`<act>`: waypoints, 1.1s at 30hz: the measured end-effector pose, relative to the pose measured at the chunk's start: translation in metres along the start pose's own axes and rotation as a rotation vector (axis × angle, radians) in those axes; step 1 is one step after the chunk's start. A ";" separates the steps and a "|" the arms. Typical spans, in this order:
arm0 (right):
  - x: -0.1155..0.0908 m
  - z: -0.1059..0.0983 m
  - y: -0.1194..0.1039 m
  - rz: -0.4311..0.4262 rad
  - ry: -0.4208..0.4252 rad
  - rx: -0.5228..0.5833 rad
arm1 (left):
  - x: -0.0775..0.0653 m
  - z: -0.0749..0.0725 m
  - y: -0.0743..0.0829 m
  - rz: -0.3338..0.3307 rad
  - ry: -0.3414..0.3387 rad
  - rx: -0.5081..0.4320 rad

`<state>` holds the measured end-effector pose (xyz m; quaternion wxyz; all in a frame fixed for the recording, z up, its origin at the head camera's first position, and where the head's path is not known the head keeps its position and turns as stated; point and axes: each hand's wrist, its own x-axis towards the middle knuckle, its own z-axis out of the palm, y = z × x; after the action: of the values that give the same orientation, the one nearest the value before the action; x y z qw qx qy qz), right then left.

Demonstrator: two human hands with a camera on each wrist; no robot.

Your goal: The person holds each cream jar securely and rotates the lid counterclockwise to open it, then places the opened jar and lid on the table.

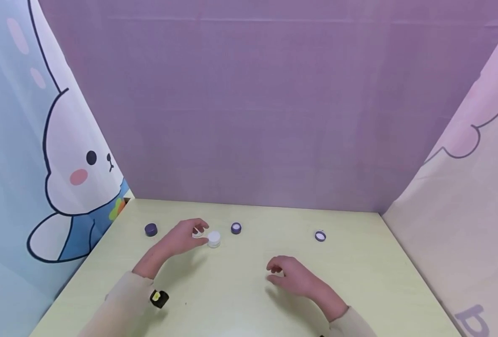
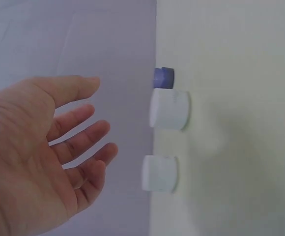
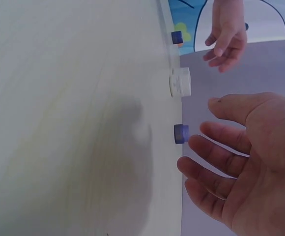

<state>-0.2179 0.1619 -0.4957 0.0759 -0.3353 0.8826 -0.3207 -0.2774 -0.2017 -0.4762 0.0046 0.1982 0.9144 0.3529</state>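
Observation:
My left hand [image 1: 185, 238] hovers above the table with fingers loosely bent and nothing held. Close by its fingertips in the head view stands a white round jar [image 1: 213, 238]. A second white one [image 2: 160, 173] appears beside the first white jar [image 2: 171, 109] in the left wrist view; in the head view the left hand mostly covers it. My right hand [image 1: 292, 276] is also raised over the table, relaxed, its thumb apart from the fingers and its palm bare. Beyond the two hands sits a small purple jar [image 1: 236, 228] with a pale top.
A dark purple cap or jar [image 1: 150, 229] is at the back left, and a purple-rimmed round piece [image 1: 320, 236] with a pale middle at the back right. A purple cloth [image 1: 253, 117] hangs behind the pale table [image 1: 232, 299], with printed curtains [image 1: 76, 187] on both sides.

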 end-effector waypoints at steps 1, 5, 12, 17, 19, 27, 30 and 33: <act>0.000 0.000 0.000 0.004 -0.001 0.000 | -0.001 0.003 -0.002 -0.006 0.010 -0.007; -0.001 0.001 0.001 0.032 -0.009 0.003 | -0.005 0.013 -0.009 -0.038 0.046 -0.044; -0.004 0.003 0.001 0.056 -0.018 0.008 | -0.006 0.029 -0.020 -0.162 0.072 -0.128; -0.007 0.002 0.001 0.066 -0.017 0.018 | -0.008 0.040 -0.017 -0.164 0.117 -0.096; -0.009 0.003 0.001 0.072 -0.027 0.027 | -0.008 0.044 -0.016 -0.159 0.134 -0.058; -0.011 0.005 0.004 0.075 -0.025 0.023 | -0.002 0.053 -0.017 -0.249 0.163 0.003; -0.012 0.004 0.004 0.079 -0.021 0.025 | 0.001 0.055 -0.018 -0.284 0.148 0.046; -0.014 0.003 0.004 0.096 0.000 0.027 | 0.005 0.057 -0.017 -0.303 0.142 0.067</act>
<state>-0.2084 0.1712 -0.5014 0.0955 -0.2917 0.8932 -0.3287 -0.2801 -0.1743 -0.5295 -0.0137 0.0328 0.9431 0.3305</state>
